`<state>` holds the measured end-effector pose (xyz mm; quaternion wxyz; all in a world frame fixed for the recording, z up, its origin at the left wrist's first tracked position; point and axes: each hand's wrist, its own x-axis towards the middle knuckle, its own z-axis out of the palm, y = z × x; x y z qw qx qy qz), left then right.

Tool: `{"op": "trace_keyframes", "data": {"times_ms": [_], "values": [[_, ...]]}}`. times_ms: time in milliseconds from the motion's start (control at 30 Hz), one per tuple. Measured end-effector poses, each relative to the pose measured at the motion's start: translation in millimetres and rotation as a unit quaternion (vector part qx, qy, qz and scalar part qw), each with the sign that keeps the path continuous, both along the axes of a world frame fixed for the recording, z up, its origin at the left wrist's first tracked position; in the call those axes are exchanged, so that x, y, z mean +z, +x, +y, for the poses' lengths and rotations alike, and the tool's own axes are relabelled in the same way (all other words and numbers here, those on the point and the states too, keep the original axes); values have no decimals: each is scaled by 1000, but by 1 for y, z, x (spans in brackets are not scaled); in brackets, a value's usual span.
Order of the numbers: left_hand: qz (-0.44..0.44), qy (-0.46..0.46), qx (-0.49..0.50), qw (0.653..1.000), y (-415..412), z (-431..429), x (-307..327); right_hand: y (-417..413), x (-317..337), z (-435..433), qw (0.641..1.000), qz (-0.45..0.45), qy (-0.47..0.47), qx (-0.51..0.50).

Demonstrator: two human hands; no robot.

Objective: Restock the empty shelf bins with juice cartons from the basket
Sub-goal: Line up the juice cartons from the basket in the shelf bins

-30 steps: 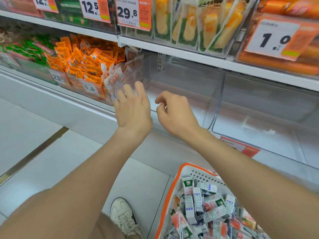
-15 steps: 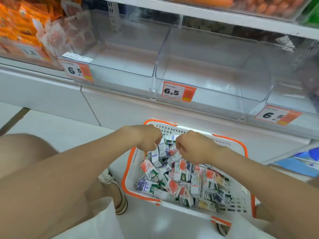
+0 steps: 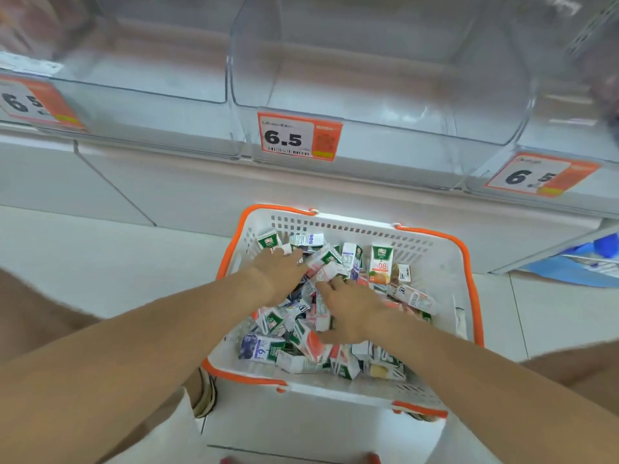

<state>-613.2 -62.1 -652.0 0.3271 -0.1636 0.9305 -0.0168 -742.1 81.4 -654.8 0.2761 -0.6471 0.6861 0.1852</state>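
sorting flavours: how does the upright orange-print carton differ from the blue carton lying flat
The orange-print juice carton stands upright near the back wall; the blue juice carton lies flat at the front left. The orange-print one reads 08, the blue one 6. Both sit in the white plastic basket.

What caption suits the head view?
Left hand and right hand among juice cartons in the basket, below empty shelf bins.

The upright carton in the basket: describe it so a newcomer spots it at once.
Find the white, orange-rimmed basket on the floor under the clear bins. Near its far wall, beyond the right hand, is the carton. It stands upright, green-and-orange front facing us; its neighbours lie tumbled.
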Motion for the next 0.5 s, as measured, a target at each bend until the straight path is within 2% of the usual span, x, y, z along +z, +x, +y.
{"op": "trace_keyframes", "data": {"times_ms": [67,233,433,500], "values": [[-23,-32,-12,999,-2,-2,-8,4,-8,0,1000,20,-13,1],[-8,-65,-10,998,-20,-6,-21,2,-5,-14,998,42,-41,13],[81,48,112,989,-19,-17,-4,9,9,-13,992,65,-19,109],[114,99,142,978,-13,-22,9,9,22,-17,997,30,-43,65]]}}
